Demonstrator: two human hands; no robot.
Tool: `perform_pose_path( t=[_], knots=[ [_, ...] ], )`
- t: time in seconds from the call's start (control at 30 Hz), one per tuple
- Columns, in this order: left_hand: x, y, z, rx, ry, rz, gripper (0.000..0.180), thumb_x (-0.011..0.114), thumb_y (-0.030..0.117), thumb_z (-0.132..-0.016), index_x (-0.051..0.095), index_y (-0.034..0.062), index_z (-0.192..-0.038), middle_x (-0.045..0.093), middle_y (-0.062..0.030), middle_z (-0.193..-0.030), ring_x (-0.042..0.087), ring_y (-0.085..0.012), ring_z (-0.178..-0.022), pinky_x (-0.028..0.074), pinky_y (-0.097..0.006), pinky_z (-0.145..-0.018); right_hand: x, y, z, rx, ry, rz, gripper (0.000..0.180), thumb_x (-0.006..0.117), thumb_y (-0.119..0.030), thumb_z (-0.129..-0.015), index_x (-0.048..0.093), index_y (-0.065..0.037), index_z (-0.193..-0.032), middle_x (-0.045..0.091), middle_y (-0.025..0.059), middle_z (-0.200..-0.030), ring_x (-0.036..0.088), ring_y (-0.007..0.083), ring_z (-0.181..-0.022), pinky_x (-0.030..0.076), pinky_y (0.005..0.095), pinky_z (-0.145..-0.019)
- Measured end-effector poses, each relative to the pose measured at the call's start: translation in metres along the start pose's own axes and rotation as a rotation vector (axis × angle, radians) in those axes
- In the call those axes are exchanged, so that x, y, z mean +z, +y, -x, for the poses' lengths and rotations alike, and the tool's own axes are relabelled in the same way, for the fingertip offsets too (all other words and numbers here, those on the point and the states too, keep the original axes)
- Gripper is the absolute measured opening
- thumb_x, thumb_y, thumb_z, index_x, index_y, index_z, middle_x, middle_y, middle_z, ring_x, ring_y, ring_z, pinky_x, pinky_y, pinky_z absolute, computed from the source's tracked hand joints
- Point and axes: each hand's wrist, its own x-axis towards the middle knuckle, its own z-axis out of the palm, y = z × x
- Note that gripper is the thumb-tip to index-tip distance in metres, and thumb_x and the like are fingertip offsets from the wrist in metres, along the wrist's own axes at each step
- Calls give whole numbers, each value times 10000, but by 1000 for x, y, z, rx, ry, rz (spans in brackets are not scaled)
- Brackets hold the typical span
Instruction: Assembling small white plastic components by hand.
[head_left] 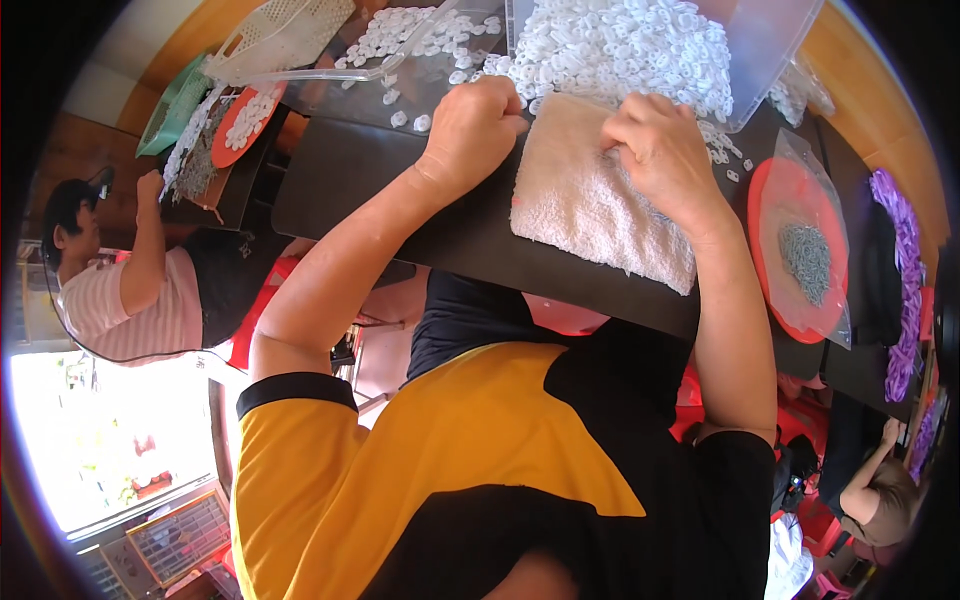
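A cream towel (585,205) lies folded on the dark table (345,175) in front of me. Over its upper right part, my right hand (655,150) is closed with curled fingers; whatever they grip is hidden. My left hand (475,130) makes a fist just left of the towel, and I cannot make out anything in it. Beyond both hands, a heap of small white plastic pieces (620,55) fills a clear bin (775,60). More loose white pieces (420,35) are spread on a clear sheet or tray to the left.
To the right, an orange-red plate (762,205) carries a clear bag with small grey metal parts (805,262). Purple bundled strands (900,290) lie farther right. A white basket (290,40) and a green basket (175,110) stand far left, near a seated person (135,295).
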Motion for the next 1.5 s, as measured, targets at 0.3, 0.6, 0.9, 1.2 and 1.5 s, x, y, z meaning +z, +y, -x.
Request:
perform_pose_path(
  t=[0.3, 0.6, 0.9, 1.2, 1.5],
  knots=[
    [13, 45, 0, 124, -120, 216, 118, 683, 54, -758, 673, 22, -870, 617, -72, -825, 603, -181, -686, 483, -296, -630, -2, -2, -1, -8, 16, -29, 78, 607, -59, -751, 661, -114, -762, 601, 26, -869, 566, 238, -939, 393, 386, -795],
    [38, 45, -15, 277, -130, 27, 122, 679, 101, -762, 666, 40, -867, 633, -115, -837, 635, -261, -740, 507, -346, -686, -13, 5, -2, 102, 78, -91, 62, 578, -43, -757, 620, -87, -746, 623, 47, -830, 588, 261, -906, 408, 401, -774],
    [13, 40, -16, -285, -278, 747, 139, 667, 130, -867, 662, -8, -858, 599, -2, -680, 554, -62, -604, 418, -223, -510, -21, -6, -4, 144, 40, -326, 123, 596, -7, -744, 627, -19, -862, 669, 90, -869, 632, 295, -867, 473, 408, -751],
    [-9, 65, 1, -614, -339, 1325, 127, 673, 96, -868, 633, -24, -869, 604, -61, -709, 531, -109, -548, 377, -234, -448, -30, -18, -4, 372, 16, -1141, 162, 612, 12, -844, 673, 33, -992, 680, 46, -914, 623, 104, -858, 489, 237, -784],
    [-18, 73, 20, -639, -401, 1400, 168, 637, 161, -901, 610, -4, -890, 594, -45, -762, 551, -113, -603, 391, -228, -474, -31, -20, -2, 419, 110, -1043, 74, 650, -11, -834, 660, 22, -900, 657, 36, -805, 607, 89, -765, 475, 230, -706]
  ],
)
